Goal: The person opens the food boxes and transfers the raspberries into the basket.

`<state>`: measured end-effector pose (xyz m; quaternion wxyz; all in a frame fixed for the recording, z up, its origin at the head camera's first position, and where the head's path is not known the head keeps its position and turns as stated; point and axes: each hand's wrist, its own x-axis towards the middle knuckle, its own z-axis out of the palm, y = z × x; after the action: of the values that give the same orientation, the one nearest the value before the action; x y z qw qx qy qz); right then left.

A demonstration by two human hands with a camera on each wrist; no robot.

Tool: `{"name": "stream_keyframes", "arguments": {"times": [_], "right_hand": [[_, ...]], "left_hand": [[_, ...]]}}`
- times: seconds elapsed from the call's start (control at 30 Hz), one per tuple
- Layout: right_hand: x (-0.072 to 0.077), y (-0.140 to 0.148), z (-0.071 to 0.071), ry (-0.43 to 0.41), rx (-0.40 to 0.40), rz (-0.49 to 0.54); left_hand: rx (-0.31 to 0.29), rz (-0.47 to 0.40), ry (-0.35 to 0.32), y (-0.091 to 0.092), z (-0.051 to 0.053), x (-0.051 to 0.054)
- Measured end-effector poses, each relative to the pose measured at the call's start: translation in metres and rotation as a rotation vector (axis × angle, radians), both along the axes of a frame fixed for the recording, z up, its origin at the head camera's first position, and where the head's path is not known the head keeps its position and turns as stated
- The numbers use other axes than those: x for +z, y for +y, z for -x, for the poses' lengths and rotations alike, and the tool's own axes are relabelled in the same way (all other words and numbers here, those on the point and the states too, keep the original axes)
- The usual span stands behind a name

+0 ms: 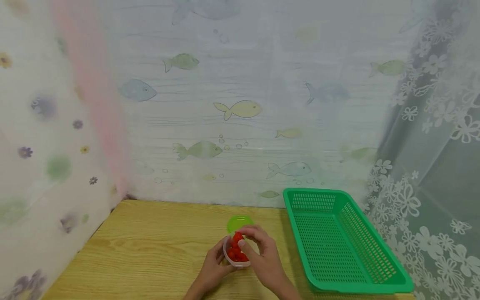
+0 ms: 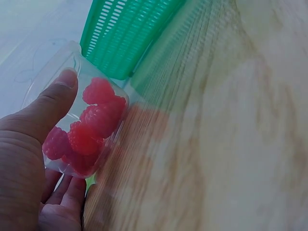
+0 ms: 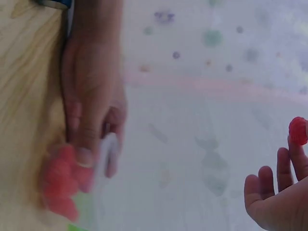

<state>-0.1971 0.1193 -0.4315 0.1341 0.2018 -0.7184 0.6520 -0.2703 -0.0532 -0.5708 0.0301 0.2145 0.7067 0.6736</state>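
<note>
From the head view I have the left hand (image 1: pixel 210 270) reaching up from the lower edge, fingers and thumb curled round a clear cup (image 1: pixel 239 264) whose mouth shows to me; red berries (image 1: pixel 234 253) lie inside. I cannot tell whether the cup's base touches the table (image 1: pixel 150 246). The right hand (image 1: pixel 267 257) comes in from the other side, thumb and fingertips drawn together on a single berry (image 1: pixel 238 237) at the cup's mouth.

My left wrist view adds the thumb pressed along the clear wall and at least five berries seen through it. My right wrist view has the left hand blurred, but gives me the right hand's other fingers, bent and spaced apart, with the single berry up at a fingertip.

For room, I read the table's left edge well apart from the left hand, slanting along a flowered sheet (image 1: pixel 45 175). A green lid (image 1: pixel 236 224) lies just beyond the cup, short of the back edge. Right of the right hand, a strip of wood separates it from the green basket (image 1: pixel 333 250).
</note>
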Motion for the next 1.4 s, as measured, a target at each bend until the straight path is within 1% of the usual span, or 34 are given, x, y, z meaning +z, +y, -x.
{"name": "stream_keyframes", "arguments": {"times": [0.17, 0.23, 0.27, 0.33, 0.43, 0.57, 0.7, 0.83, 0.93, 1.03, 1.2, 1.3, 1.4], "right_hand": [[0.024, 0.015, -0.013, 0.140, 0.082, -0.022], [0.035, 0.022, -0.016, 0.175, 0.120, -0.019], [0.040, 0.027, -0.016, 0.178, 0.147, -0.016], [0.050, 0.036, -0.017, 0.159, 0.189, -0.020], [0.063, 0.051, -0.014, 0.094, 0.228, -0.050], [0.073, 0.068, -0.007, 0.043, 0.224, -0.111], [0.079, 0.084, 0.000, -0.009, 0.236, -0.122], [0.081, 0.100, 0.009, -0.040, 0.264, -0.120], [0.077, 0.113, 0.019, -0.053, 0.273, -0.122], [0.073, 0.125, 0.030, -0.070, 0.239, -0.139], [0.063, 0.145, 0.049, -0.073, 0.149, -0.158], [0.055, 0.159, 0.059, -0.117, 0.100, -0.162], [0.048, 0.169, 0.065, -0.153, 0.065, -0.173]], "left_hand": [[-0.012, 0.009, -0.016, -0.001, -0.001, -0.001], [-0.014, 0.015, -0.028, -0.001, -0.001, -0.001], [-0.013, 0.022, -0.031, -0.001, 0.000, -0.001], [-0.006, 0.036, -0.042, -0.001, 0.001, 0.000], [-0.003, 0.043, -0.046, -0.001, 0.001, 0.001], [-0.010, 0.039, -0.026, -0.002, 0.001, 0.002], [-0.019, 0.039, -0.007, -0.002, -0.001, 0.004], [-0.020, 0.033, 0.000, -0.002, -0.002, 0.004], [-0.020, 0.027, -0.006, -0.002, -0.002, 0.004], [-0.023, 0.019, -0.010, -0.003, -0.001, 0.005], [-0.017, 0.006, -0.024, -0.003, -0.001, 0.007], [-0.011, 0.012, -0.022, -0.001, -0.002, 0.007], [-0.014, 0.018, -0.022, -0.001, -0.002, 0.006]]}}
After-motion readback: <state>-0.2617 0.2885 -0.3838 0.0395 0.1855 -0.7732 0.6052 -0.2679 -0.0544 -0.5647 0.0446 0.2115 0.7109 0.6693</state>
